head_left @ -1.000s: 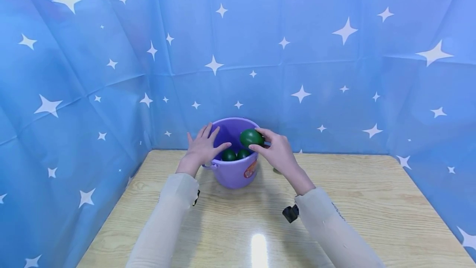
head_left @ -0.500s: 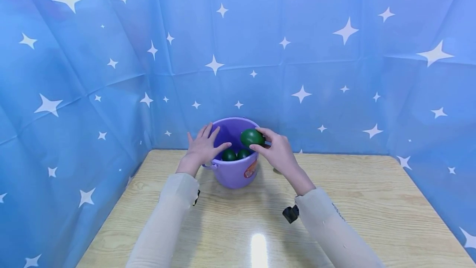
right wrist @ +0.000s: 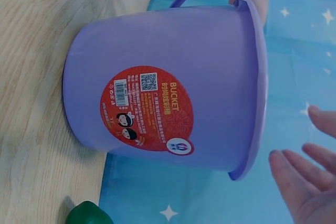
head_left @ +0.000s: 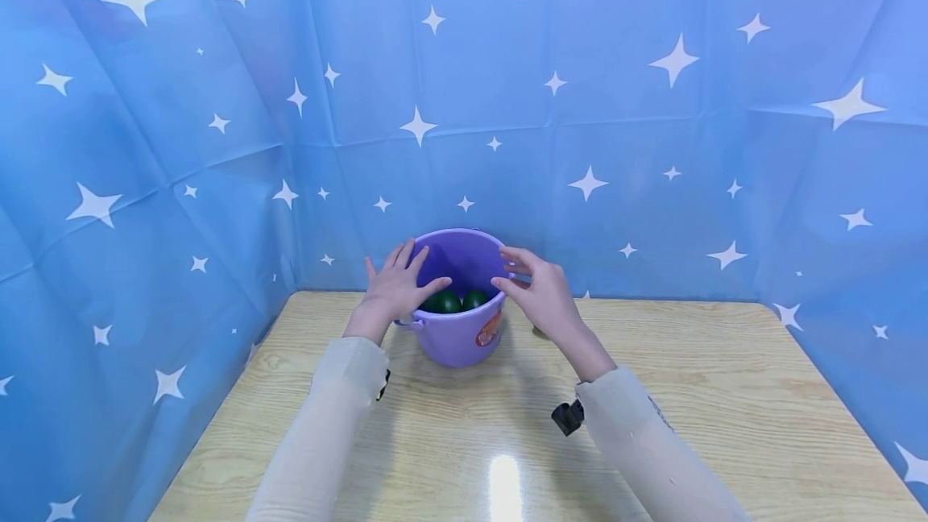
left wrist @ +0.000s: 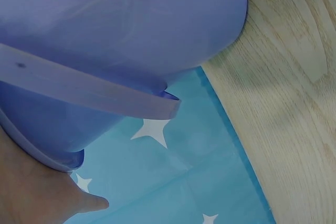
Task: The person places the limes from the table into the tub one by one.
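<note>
A purple bucket point(head_left: 453, 345) stands upright near the back of the table, with several glossy, dark green, egg-shaped fruits point(head_left: 474, 300) low inside it. At the bucket's left rim is my left hand point(head_left: 394, 294), its fingers spread over the edge and the thumb reaching across the opening. My right hand point(head_left: 538, 288) hovers at the right rim, fingers loosely bent and parted, with nothing between them. The right wrist view shows its fingertips point(right wrist: 278, 163) just beyond the rim. Another green fruit point(right wrist: 88, 214) lies on the table beside the bucket, mostly hidden behind my right wrist in the head view.
The bucket's handle point(left wrist: 89, 85) hangs down along its side. A red round label point(right wrist: 147, 111) is stuck to the bucket's wall. The light wood table point(head_left: 689, 393) ends against a blue star-patterned cloth point(head_left: 623, 143) at the back and sides.
The green fruit that my right hand held above the rim has dropped into the bucket among the others. My right hand has loosened and stays at the rim; the left hand has not moved.
</note>
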Action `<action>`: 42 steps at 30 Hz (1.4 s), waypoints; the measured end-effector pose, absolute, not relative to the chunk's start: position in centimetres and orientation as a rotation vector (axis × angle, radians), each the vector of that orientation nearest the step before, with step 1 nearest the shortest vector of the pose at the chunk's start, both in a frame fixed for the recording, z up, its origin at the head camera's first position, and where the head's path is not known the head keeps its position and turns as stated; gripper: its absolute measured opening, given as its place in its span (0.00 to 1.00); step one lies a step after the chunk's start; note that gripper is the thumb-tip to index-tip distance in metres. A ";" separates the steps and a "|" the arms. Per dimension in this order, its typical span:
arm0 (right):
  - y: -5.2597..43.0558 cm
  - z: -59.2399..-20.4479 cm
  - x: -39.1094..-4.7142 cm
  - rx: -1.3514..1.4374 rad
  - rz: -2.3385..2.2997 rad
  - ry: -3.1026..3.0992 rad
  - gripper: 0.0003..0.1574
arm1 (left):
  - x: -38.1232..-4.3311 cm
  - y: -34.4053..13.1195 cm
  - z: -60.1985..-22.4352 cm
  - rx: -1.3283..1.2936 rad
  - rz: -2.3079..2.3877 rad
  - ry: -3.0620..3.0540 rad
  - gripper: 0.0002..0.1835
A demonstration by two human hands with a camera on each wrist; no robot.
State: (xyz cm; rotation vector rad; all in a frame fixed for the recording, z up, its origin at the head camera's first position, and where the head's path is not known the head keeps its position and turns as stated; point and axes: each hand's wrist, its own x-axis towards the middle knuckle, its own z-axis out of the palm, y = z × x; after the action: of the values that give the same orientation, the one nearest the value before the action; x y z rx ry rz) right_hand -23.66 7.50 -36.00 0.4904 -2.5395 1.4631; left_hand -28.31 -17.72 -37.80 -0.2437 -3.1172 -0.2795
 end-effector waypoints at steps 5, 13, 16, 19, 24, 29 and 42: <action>7.6 -36.2 -23.7 0.489 1.462 -2.536 0.32 | -28.3 -17.7 -37.8 -0.246 -0.272 -3.122 0.49; 8.2 -36.6 -23.8 0.498 1.466 -2.535 0.31 | -28.3 -17.8 -37.8 -0.256 -0.276 -3.117 0.49; 8.5 -36.8 -23.8 0.504 1.471 -2.524 0.30 | -28.2 -17.8 -37.8 -0.256 -0.279 -3.114 0.49; 8.7 -37.0 -23.8 0.506 1.474 -2.514 0.29 | -28.1 -17.8 -37.7 -0.255 -0.284 -3.115 0.49; 9.0 -37.2 -23.8 0.495 1.452 -2.519 0.29 | -28.2 -17.8 -37.8 -0.259 -0.280 -3.116 0.49; 9.4 -37.7 -23.7 0.473 1.398 -2.551 0.28 | -28.3 -17.8 -37.8 -0.247 -0.281 -3.125 0.50; 10.5 -38.9 -23.9 0.451 1.326 -2.589 0.26 | -28.3 -17.8 -37.8 -0.250 -0.291 -3.118 0.49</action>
State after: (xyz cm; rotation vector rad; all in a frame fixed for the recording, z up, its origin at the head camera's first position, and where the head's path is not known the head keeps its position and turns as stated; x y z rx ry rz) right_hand -23.93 10.45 -38.94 0.4509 -2.5888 1.3262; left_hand -28.29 -17.84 -37.82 -0.2499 -3.1178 -0.2913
